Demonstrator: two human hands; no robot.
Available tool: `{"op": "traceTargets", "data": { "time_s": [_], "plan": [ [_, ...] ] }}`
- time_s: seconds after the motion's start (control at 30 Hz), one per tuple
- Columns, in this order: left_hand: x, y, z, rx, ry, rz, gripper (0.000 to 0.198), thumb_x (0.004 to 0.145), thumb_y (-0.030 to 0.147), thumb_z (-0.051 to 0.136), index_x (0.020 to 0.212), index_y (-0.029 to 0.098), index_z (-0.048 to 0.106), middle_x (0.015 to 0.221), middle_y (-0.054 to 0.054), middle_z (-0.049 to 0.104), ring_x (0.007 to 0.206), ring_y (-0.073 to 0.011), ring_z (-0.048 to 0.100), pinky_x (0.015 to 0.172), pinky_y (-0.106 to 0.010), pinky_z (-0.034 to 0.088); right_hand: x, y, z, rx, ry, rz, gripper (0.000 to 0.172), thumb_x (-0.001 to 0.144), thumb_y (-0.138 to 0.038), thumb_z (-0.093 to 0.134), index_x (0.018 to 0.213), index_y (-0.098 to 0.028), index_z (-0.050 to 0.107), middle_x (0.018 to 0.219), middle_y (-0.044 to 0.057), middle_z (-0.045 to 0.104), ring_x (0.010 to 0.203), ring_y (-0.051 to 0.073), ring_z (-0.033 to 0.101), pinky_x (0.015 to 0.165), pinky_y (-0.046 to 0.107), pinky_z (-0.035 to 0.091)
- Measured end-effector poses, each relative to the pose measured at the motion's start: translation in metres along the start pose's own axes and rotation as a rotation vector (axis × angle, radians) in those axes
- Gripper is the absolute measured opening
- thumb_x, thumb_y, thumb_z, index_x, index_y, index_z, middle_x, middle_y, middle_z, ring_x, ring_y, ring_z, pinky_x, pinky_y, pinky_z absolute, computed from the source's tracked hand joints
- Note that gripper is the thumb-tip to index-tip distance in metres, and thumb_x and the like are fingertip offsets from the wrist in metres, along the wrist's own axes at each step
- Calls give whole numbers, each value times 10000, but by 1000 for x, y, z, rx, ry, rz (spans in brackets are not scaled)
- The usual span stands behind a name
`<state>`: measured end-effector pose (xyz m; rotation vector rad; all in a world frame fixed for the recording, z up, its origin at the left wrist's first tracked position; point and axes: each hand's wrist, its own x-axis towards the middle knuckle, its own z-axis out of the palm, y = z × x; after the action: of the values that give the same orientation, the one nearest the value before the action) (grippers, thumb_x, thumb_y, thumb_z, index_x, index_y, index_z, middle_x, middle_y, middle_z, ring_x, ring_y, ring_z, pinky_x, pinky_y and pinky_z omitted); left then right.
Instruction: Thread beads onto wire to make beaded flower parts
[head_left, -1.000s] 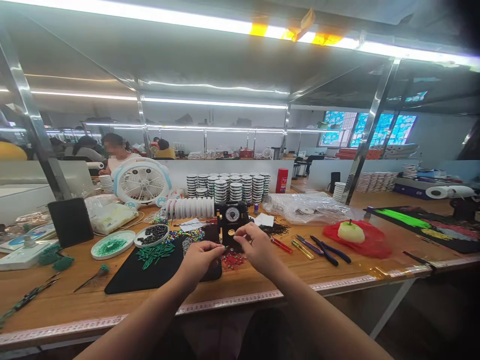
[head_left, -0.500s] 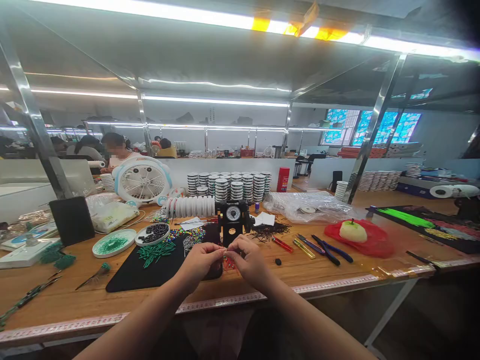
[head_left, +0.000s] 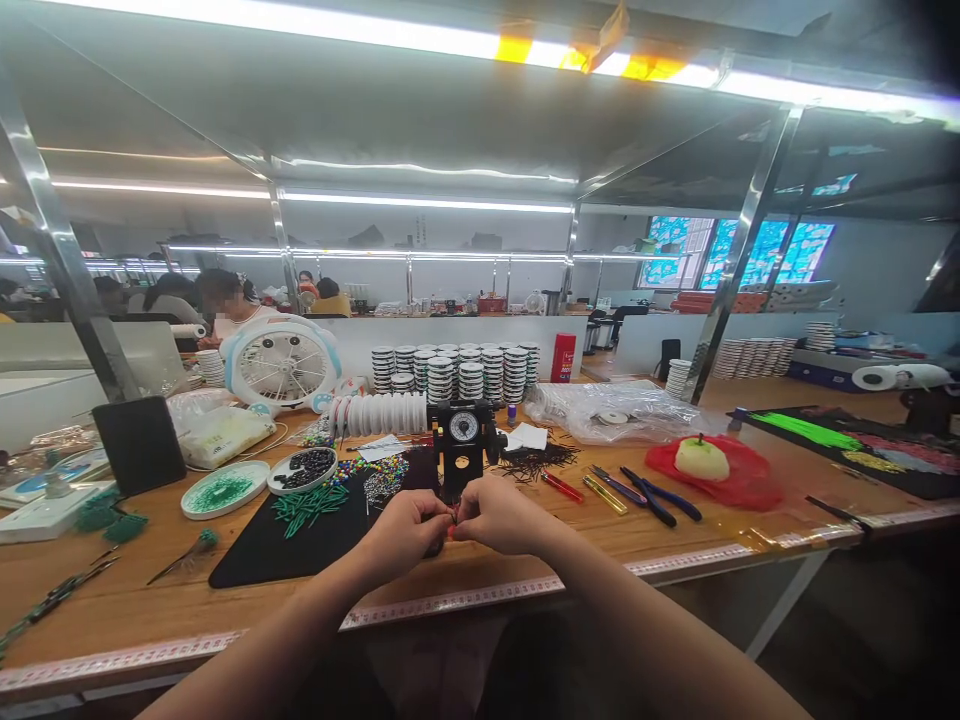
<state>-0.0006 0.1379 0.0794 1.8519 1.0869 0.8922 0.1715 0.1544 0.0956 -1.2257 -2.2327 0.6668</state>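
Observation:
Close together in the middle of the head view, my left hand (head_left: 409,530) and my right hand (head_left: 495,515) meet with fingers pinched. Between their fingertips is something tiny and dark, too small to name, with a bit of red below it. Just beyond my hands stands a black device with a round dial (head_left: 463,428). A row of white spools (head_left: 381,413) extends from its left side. Under and left of my left hand lies a black mat (head_left: 277,550), bearing green sticks (head_left: 309,508) and mixed coloured beads (head_left: 375,470).
White dishes hold green beads (head_left: 225,488) and black beads (head_left: 304,468). To the right lie a red screwdriver (head_left: 562,487), a yellow-handled tool (head_left: 604,494), pliers (head_left: 656,497) and a peeled fruit (head_left: 702,459) on red plastic. Behind are a fan (head_left: 281,362) and stacked spools (head_left: 457,372).
Both hands have dropped slightly, and my right hand has turned so its back faces up more. The pinched fingertips remain together. The whole view has shifted a little.

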Motion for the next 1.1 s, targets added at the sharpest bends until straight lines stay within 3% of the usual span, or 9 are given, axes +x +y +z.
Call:
{"op": "traceTargets", "data": {
  "time_s": [0.1, 0.23, 0.33, 0.5, 0.67, 0.77, 0.87, 0.97, 1.1],
  "plan": [
    [-1, 8, -2, 106, 44, 103, 241, 776, 281, 533, 589, 158, 623, 615, 8, 455, 605, -128, 444, 567, -241, 323, 4, -2, -5, 56, -25, 33, 117, 626, -251, 686, 593, -151, 635, 485, -22, 541, 467, 93, 448, 438, 208, 306],
    [0, 13, -6, 279, 64, 230, 292, 844, 293, 461, 654, 166, 642, 625, 6, 437, 612, -128, 439, 579, -238, 320, 7, -3, -4, 262, 73, -2, 127, 665, -253, 671, 636, -144, 613, 569, -16, 560, 529, 97, 479, 484, 207, 350],
    [1, 11, -7, 337, 71, 265, 275, 855, 261, 440, 708, 169, 653, 645, 2, 446, 628, -129, 453, 585, -234, 327, 9, 3, 0, 401, 116, -40, 160, 630, -241, 708, 682, -153, 584, 595, -34, 533, 550, 92, 461, 501, 205, 354],
    [1, 10, -6, 282, 61, 252, 288, 839, 274, 466, 632, 162, 632, 647, 2, 451, 638, -128, 450, 598, -239, 320, 10, 9, -1, 503, 21, -116, 145, 651, -232, 697, 723, -160, 595, 638, -31, 543, 583, 97, 472, 543, 216, 376],
    [3, 6, -11, 14, 14, -51, 279, 766, 396, 548, 731, 136, 643, 584, -9, 532, 550, -133, 448, 534, -245, 325, 0, 0, -12, 187, 181, -116, 54, 724, -179, 631, 675, -162, 643, 657, 1, 579, 635, 123, 514, 603, 241, 385],
    [4, 5, -14, -58, -23, -126, 326, 762, 424, 536, 799, 117, 637, 542, -8, 540, 475, -115, 421, 475, -232, 295, -8, -9, -14, -134, 280, -218, 105, 773, -138, 562, 686, -160, 616, 733, 26, 567, 695, 139, 508, 630, 256, 371],
    [2, 8, -14, -80, -22, -128, 332, 751, 441, 546, 769, 120, 628, 545, -4, 539, 470, -102, 409, 465, -222, 275, -11, -18, -10, -354, 304, -370, 128, 802, -107, 493, 705, -161, 558, 762, 38, 544, 719, 151, 478, 637, 264, 356],
    [2, 11, -12, -49, -2, -97, 327, 758, 441, 530, 708, 126, 600, 521, 7, 513, 446, -97, 387, 450, -221, 272, -5, -20, -3, -371, 297, -481, 131, 813, -92, 456, 735, -172, 525, 797, 35, 546, 749, 149, 469, 669, 258, 357],
    [3, 13, -9, 89, 69, 8, 252, 778, 342, 493, 682, 132, 595, 569, -6, 521, 515, -125, 443, 505, -243, 340, 11, -14, 3, -211, 310, -384, 113, 838, -138, 447, 757, -179, 515, 832, 23, 542, 728, 125, 486, 655, 232, 363]
  ]
}}
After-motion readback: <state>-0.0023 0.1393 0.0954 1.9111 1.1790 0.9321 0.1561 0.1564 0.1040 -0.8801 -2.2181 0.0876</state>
